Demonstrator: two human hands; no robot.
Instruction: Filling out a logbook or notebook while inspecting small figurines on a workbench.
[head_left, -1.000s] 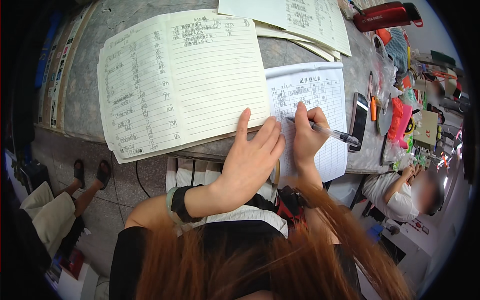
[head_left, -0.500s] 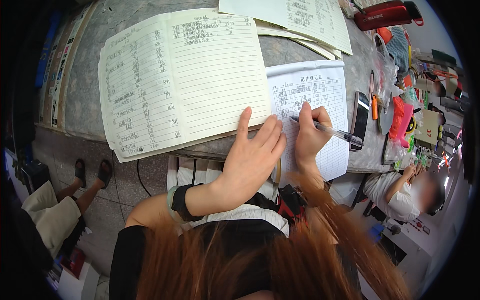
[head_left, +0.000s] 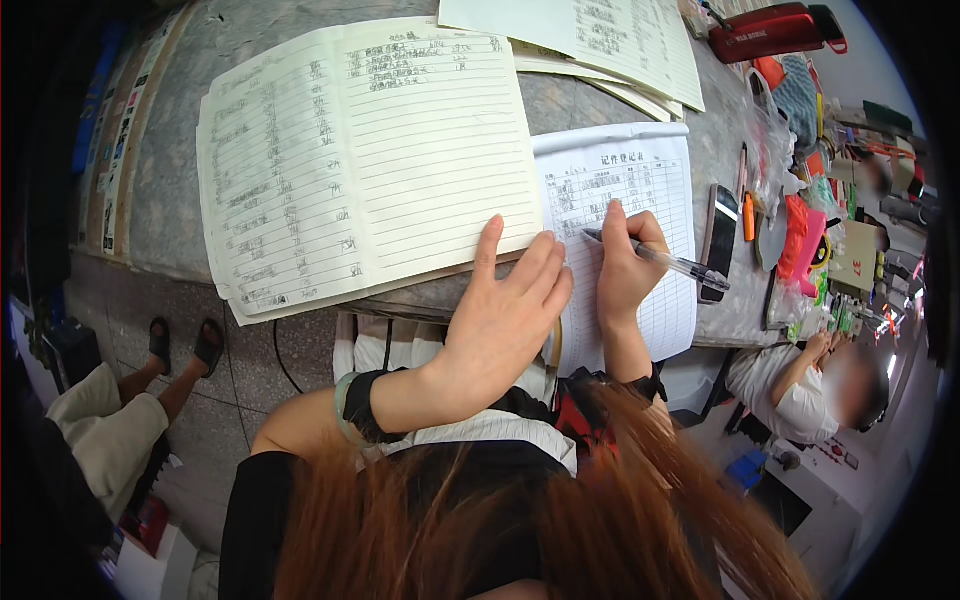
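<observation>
A lined notebook (head_left: 440, 170) lies spread on the grey table, its left page full of handwriting and its right page written only at the top. My left hand (head_left: 505, 310) rests with fingers stretched out, across the notebook's lower right corner and the edge of the paper beside it. That paper is a white printed form pad (head_left: 665, 215) with a ruled grid, partly filled in by hand. Over the form, my right hand (head_left: 632, 270) grips a clear-barrelled pen (head_left: 695, 270), its tip at the left columns of a row.
Right of the form lie a dark phone (head_left: 718, 240) and an orange pen (head_left: 748, 216). More written sheets (head_left: 640, 45) and a red case (head_left: 770, 32) are at the back. Bags and small goods crowd the right side. Other people sit at right and lower left.
My right hand has shifted very slightly right with the pen, and its wrist has turned a little. The left hand and notebook have stayed in place.
</observation>
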